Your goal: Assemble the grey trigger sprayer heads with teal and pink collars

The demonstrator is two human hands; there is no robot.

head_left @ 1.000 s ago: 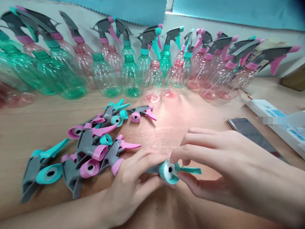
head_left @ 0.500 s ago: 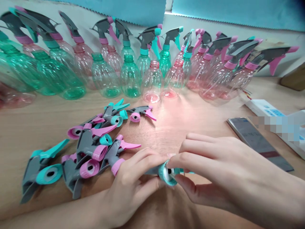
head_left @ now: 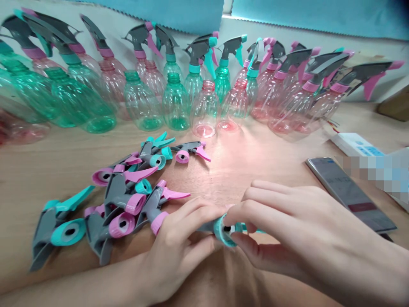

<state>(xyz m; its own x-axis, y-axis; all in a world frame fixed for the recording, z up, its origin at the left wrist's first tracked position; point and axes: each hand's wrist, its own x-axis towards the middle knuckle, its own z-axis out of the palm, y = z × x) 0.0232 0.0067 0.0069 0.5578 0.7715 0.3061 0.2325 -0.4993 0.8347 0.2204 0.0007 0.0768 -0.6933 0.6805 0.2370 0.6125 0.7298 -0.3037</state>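
Observation:
My left hand (head_left: 180,241) is closed around a grey trigger spray head with a teal collar (head_left: 219,233), its open end facing me. Much of this spray head is hidden behind my fingers. With thumb and forefinger, my right hand (head_left: 287,232) pinches at the collar's opening, where a whitish ring and a dark centre show. Whether a small part sits between those fingertips, I cannot make out. Left of my left hand lies a heap of loose spray heads (head_left: 118,192) with pink or teal collars and triggers.
Clear green and pink bottles (head_left: 176,104) line the back of the wooden table (head_left: 265,157), several capped with spray heads and several open-necked. A phone (head_left: 348,194) lies at the right, beside a white box (head_left: 358,145). Blue cloth (head_left: 319,19) hangs behind.
Both hands stay almost in place around the teal collar. My right thumb tip has shifted slightly at the opening, and the whole view has moved a little.

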